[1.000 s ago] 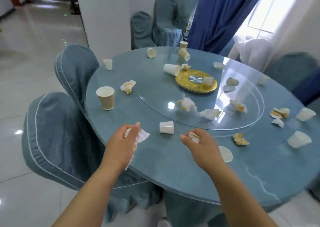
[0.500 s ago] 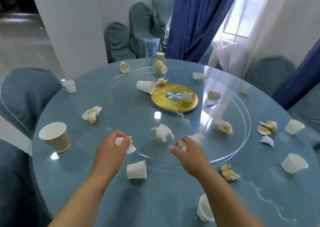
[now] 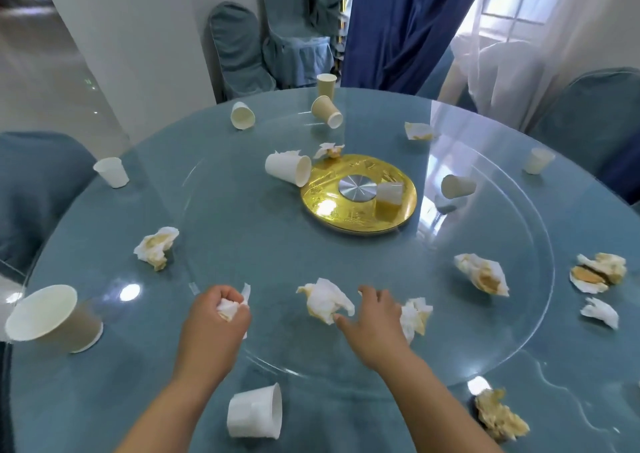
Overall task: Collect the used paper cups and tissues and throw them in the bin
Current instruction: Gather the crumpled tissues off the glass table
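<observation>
Used tissues and paper cups are scattered over a round blue table (image 3: 346,414) with a glass turntable (image 3: 263,241). My left hand (image 3: 214,324) grips a crumpled white tissue (image 3: 230,305) above the turntable's near edge. My right hand (image 3: 374,331) hovers over the glass with thumb and forefinger spread beside a stained tissue (image 3: 325,300). Its other fingers curl against a second tissue (image 3: 415,314). A white cup (image 3: 254,414) lies on its side just below my hands. A tan cup (image 3: 52,317) stands at the near left.
A gold plate (image 3: 325,207) sits at the turntable's centre, with a tipped cup (image 3: 287,168) beside it. More cups and tissues lie around the far and right side. Blue-covered chairs (image 3: 34,182) ring the table. No bin is in view.
I have leaned in over the table. Both hands moved forward onto the turntable, the right one reaching the two tissues there. The left keeps its tissue.
</observation>
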A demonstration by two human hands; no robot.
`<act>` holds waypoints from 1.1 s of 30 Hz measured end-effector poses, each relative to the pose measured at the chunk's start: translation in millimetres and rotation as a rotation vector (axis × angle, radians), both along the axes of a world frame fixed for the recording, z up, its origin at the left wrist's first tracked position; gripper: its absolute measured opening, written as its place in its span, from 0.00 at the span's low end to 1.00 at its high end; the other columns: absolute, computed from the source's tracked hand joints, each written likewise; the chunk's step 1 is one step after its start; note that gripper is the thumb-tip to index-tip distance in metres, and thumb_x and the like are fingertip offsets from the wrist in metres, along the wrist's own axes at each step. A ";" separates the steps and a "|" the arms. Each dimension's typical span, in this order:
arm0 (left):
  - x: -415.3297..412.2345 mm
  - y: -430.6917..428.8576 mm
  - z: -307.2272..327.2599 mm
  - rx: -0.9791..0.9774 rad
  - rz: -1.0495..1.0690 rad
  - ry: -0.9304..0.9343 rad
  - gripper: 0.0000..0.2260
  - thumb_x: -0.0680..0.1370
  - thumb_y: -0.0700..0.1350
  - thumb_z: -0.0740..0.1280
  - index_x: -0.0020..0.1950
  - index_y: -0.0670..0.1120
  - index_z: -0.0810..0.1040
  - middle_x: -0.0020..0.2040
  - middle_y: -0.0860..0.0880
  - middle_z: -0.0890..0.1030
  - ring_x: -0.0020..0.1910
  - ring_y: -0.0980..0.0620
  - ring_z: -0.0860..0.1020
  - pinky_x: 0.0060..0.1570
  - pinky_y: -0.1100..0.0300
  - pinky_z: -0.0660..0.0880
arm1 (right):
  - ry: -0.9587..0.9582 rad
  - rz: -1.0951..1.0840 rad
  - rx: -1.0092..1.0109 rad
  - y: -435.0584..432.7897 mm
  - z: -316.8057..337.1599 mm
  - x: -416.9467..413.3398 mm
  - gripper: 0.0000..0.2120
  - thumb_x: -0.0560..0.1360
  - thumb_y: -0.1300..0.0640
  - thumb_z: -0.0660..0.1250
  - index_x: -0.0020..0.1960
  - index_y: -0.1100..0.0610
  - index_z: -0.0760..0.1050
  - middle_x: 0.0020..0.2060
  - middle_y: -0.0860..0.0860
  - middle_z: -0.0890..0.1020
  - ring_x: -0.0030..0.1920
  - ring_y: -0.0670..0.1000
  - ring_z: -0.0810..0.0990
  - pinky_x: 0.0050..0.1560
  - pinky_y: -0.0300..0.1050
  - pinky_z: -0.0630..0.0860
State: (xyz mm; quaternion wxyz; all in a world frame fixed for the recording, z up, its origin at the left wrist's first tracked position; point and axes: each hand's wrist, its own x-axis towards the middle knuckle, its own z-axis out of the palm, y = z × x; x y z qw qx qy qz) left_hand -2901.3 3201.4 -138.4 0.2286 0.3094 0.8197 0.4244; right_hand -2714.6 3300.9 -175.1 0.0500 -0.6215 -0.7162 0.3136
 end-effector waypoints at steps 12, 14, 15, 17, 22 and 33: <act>-95.9 55.6 -43.5 -0.035 -0.075 0.113 0.08 0.73 0.34 0.65 0.46 0.47 0.74 0.50 0.49 0.72 0.44 0.50 0.74 0.36 0.63 0.64 | -0.211 0.227 -0.043 33.4 -50.3 -93.0 0.17 0.81 0.50 0.57 0.67 0.54 0.62 0.65 0.56 0.62 0.62 0.59 0.66 0.55 0.51 0.72; -119.3 62.4 -48.3 -0.037 -0.081 0.128 0.10 0.73 0.34 0.64 0.49 0.47 0.74 0.53 0.49 0.70 0.49 0.48 0.74 0.40 0.63 0.65 | -0.162 0.223 -0.019 36.2 -52.1 -110.7 0.12 0.80 0.56 0.57 0.63 0.55 0.66 0.60 0.55 0.66 0.55 0.57 0.70 0.49 0.49 0.73; -131.0 65.7 -50.0 -0.038 -0.081 0.133 0.12 0.74 0.33 0.64 0.52 0.48 0.74 0.55 0.50 0.69 0.50 0.48 0.73 0.41 0.67 0.65 | -0.134 0.217 0.004 38.4 -51.2 -120.0 0.11 0.80 0.57 0.57 0.62 0.55 0.67 0.59 0.54 0.67 0.52 0.56 0.71 0.47 0.47 0.72; -154.7 73.5 -52.6 -0.054 -0.078 0.143 0.17 0.75 0.33 0.63 0.61 0.47 0.73 0.60 0.49 0.65 0.50 0.53 0.68 0.40 0.74 0.63 | -0.087 0.209 0.046 43.1 -46.5 -138.1 0.11 0.80 0.56 0.57 0.62 0.55 0.68 0.57 0.53 0.68 0.49 0.55 0.71 0.45 0.46 0.70; -216.3 97.7 -66.2 -0.126 -0.044 0.182 0.26 0.76 0.34 0.60 0.74 0.46 0.63 0.68 0.43 0.64 0.62 0.46 0.67 0.52 0.61 0.63 | -0.079 0.205 0.085 49.5 -36.1 -176.0 0.12 0.81 0.51 0.56 0.62 0.52 0.69 0.56 0.51 0.69 0.50 0.55 0.74 0.46 0.46 0.74; -248.6 124.1 -129.9 -0.307 0.109 0.118 0.14 0.79 0.46 0.63 0.61 0.41 0.73 0.71 0.43 0.58 0.71 0.40 0.55 0.67 0.52 0.61 | -0.184 0.194 -0.003 38.0 -41.5 -179.4 0.11 0.80 0.48 0.58 0.61 0.48 0.69 0.52 0.47 0.68 0.47 0.50 0.73 0.43 0.43 0.71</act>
